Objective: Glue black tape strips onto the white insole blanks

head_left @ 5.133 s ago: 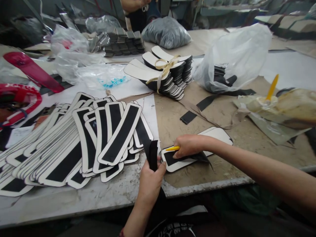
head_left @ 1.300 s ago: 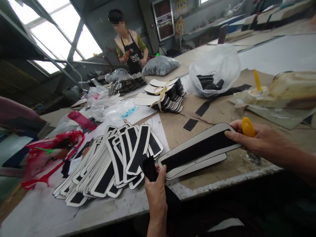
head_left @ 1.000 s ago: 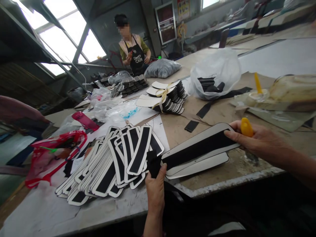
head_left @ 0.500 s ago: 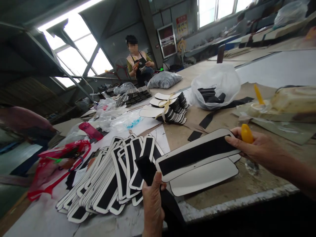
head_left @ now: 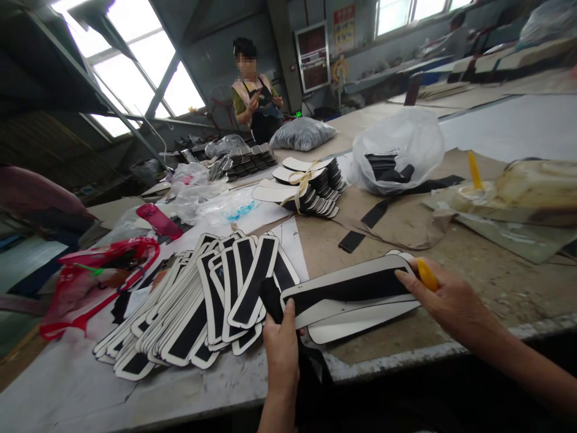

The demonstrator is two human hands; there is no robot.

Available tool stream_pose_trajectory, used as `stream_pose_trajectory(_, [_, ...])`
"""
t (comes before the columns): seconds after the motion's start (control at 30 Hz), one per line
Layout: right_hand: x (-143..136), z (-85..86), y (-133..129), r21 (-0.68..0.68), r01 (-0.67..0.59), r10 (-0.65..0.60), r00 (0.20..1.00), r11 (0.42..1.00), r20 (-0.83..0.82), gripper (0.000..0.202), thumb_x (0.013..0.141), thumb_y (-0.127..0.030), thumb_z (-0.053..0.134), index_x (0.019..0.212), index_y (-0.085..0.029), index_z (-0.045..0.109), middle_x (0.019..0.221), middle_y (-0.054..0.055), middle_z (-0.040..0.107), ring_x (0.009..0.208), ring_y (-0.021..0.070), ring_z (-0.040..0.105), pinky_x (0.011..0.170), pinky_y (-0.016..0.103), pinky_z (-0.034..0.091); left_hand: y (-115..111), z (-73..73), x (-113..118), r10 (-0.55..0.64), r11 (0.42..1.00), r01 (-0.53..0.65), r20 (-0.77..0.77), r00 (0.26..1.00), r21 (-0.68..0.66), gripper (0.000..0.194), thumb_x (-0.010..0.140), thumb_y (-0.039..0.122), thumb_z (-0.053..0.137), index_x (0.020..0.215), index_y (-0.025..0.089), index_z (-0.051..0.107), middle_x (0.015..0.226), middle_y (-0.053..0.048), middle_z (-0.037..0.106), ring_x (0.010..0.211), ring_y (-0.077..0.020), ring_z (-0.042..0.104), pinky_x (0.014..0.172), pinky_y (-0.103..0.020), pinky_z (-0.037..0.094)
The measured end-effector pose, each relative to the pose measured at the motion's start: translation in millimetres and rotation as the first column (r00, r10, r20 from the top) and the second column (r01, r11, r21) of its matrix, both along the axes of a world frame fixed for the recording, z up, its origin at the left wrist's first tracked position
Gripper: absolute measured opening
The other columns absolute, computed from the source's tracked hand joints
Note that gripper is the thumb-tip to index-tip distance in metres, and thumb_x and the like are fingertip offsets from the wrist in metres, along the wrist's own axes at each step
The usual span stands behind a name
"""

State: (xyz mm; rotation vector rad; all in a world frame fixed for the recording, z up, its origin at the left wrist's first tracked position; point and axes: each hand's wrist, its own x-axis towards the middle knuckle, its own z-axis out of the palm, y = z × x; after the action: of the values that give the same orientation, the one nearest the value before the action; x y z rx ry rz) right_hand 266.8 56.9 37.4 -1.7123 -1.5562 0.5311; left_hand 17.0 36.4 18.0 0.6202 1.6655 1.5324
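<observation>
My left hand (head_left: 282, 352) is closed around a bundle of black strips (head_left: 271, 300); its thumb also presses the left end of a white panel (head_left: 356, 310). That panel has rounded ends, and a black strip (head_left: 347, 287) lies along its face. My right hand (head_left: 444, 294) pinches the panel's right end and keeps a yellow-handled tool (head_left: 427, 275) in the palm, its working end hidden. Beneath the held panel, another white panel (head_left: 333, 332) rests on the table. To the left lies a fanned pile of similar panels (head_left: 193, 307) with black strips on them.
Tied stacks of white pieces (head_left: 306, 186) stand behind, beside a clear plastic bag (head_left: 396, 150) with black pieces. A glue-stained tub (head_left: 536, 186) with a yellow-handled brush (head_left: 475, 170) is at right. A red bag (head_left: 99, 282) lies far left. Another person (head_left: 256, 99) stands across the table.
My left hand has come up to the panel's left end, its thumb now on it. The panel has turned and bowed slightly in my hands, and the view has shifted a little.
</observation>
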Motion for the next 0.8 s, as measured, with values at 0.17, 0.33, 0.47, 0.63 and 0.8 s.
stream_pose_trajectory(0.17, [1, 2.2, -3, 0.000, 0.011, -0.011, 1.000, 1.000, 0.011, 0.034, 0.078, -0.053, 0.048, 0.084, -0.021, 0.056, 0.065, 0.001, 0.059, 0.060, 0.0180, 0.056, 0.057, 0.028, 0.042, 0, 11.3, -5, -0.018, 0.996, 0.029, 0.115, 0.993, -0.089, 0.035, 0.070, 0.022, 0.072, 0.103, 0.016, 0.060, 0.092, -0.007, 0.066, 0.064, -0.0150, 0.062, 0.042, -0.021, 0.050])
stream_pose_trajectory(0.33, [8, 6.2, 4, -0.053, -0.065, 0.067, 0.997, 0.996, 0.043, 0.030, 0.081, -0.051, 0.046, 0.073, -0.022, 0.050, 0.057, -0.001, 0.052, 0.053, 0.0161, 0.050, 0.053, 0.028, 0.038, -1, 13.3, -11, -0.065, 0.991, 0.095, 0.283, 0.957, -0.095, 0.037, 0.068, 0.016, 0.073, 0.103, 0.019, 0.060, 0.102, -0.006, 0.066, 0.077, -0.0188, 0.065, 0.054, -0.028, 0.057])
stream_pose_trajectory(0.47, [12, 8.6, 12, -0.075, -0.120, 0.122, 0.992, 0.990, 0.020, 0.032, 0.080, -0.051, 0.048, 0.065, -0.023, 0.047, 0.048, -0.003, 0.043, 0.046, 0.0139, 0.042, 0.046, 0.027, 0.033, -2, 14.4, -11, -0.084, 0.990, 0.119, 0.365, 0.927, -0.076, 0.041, 0.069, 0.013, 0.072, 0.107, 0.022, 0.059, 0.106, -0.006, 0.065, 0.089, -0.0211, 0.064, 0.064, -0.030, 0.059])
stream_pose_trajectory(0.63, [18, 10.4, 17, -0.194, -0.204, 0.183, 0.976, 0.960, -0.118, 0.035, 0.080, -0.055, 0.048, 0.067, -0.022, 0.046, 0.044, -0.005, 0.043, 0.040, 0.0113, 0.038, 0.041, 0.026, 0.030, -1, 16.3, -12, -0.112, 0.987, 0.149, 0.440, 0.891, -0.052, 0.039, 0.070, 0.016, 0.072, 0.107, 0.020, 0.060, 0.114, -0.008, 0.062, 0.097, -0.0241, 0.062, 0.070, -0.034, 0.059])
stream_pose_trajectory(0.8, [24, 9.8, 22, -0.241, -0.251, 0.207, 0.959, 0.937, -0.193, 0.034, 0.078, -0.053, 0.053, 0.071, -0.020, 0.048, 0.043, -0.006, 0.044, 0.038, 0.0094, 0.039, 0.039, 0.023, 0.029, 0, 13.3, -13, -0.096, 0.987, 0.137, 0.374, 0.922, -0.084, 0.039, 0.069, 0.017, 0.073, 0.106, 0.019, 0.061, 0.110, -0.009, 0.064, 0.092, -0.0239, 0.064, 0.066, -0.034, 0.060])
